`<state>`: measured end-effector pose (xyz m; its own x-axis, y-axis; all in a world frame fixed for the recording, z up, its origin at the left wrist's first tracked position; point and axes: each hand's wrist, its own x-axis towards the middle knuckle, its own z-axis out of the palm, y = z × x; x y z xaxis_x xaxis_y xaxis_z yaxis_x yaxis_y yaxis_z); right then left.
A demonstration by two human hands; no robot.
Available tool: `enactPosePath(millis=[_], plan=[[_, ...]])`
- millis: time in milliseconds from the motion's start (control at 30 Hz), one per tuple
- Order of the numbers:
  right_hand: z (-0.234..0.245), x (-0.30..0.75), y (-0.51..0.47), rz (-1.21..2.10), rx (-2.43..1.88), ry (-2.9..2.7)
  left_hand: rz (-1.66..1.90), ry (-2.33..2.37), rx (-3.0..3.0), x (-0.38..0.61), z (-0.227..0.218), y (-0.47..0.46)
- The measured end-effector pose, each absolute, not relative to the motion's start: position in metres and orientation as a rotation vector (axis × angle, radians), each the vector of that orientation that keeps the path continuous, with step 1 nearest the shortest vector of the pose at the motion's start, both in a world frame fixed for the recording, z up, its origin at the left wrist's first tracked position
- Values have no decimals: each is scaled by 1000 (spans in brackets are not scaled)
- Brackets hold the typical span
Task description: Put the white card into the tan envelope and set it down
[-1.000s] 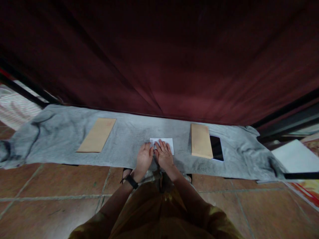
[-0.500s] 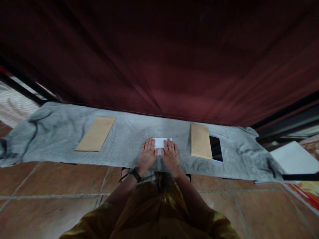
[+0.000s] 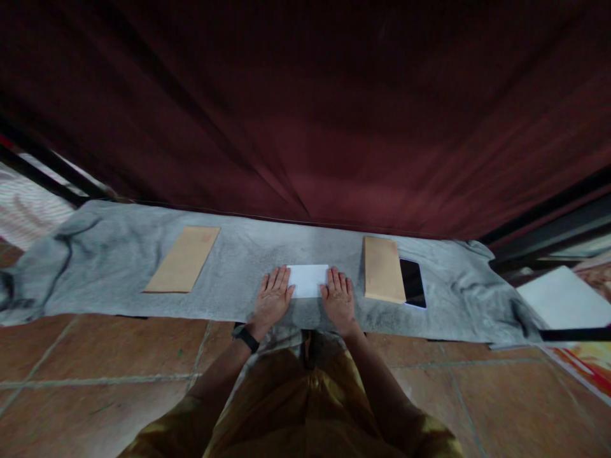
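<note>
A small white sheet of paper (image 3: 308, 280) lies flat on the grey cloth (image 3: 248, 254) in front of me. At its left edge my left hand (image 3: 273, 296) rests palm down, fingers stretched out. My right hand (image 3: 339, 297) lies flat in the same way along the paper's right edge. Neither hand grasps anything. Whether the paper is folded I cannot tell.
To the left lies a brown paper envelope (image 3: 182, 259). On the right, a stack of brown envelopes (image 3: 383, 270) touches or partly covers a dark-screened phone or tablet (image 3: 413, 283). A dark red curtain (image 3: 305, 159) hangs behind the cloth; floor tiles (image 3: 119, 350) show in front.
Both hands have slid outward, apart from each other, from on top of the white paper to its side edges. More of the paper's surface now shows between them.
</note>
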<state>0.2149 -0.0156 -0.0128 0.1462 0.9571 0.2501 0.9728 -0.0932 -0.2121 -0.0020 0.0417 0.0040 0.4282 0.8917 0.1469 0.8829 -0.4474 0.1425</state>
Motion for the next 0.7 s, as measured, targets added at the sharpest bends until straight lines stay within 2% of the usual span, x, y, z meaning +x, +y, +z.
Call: enactPosePath(millis=[233,367,533,700], plan=[[5,211,-18,-28,-2124,-1719,298,1620,2616,-2,6,41],[16,183,-2,79,-1912,-1914,284,1614,2621,-2,7,40],[8,153,15,179,-1804,-2071,247,1580,2643,-5,9,41],[-1,158,13,121,-1875,-2084,313,1560,2646,-8,6,41]])
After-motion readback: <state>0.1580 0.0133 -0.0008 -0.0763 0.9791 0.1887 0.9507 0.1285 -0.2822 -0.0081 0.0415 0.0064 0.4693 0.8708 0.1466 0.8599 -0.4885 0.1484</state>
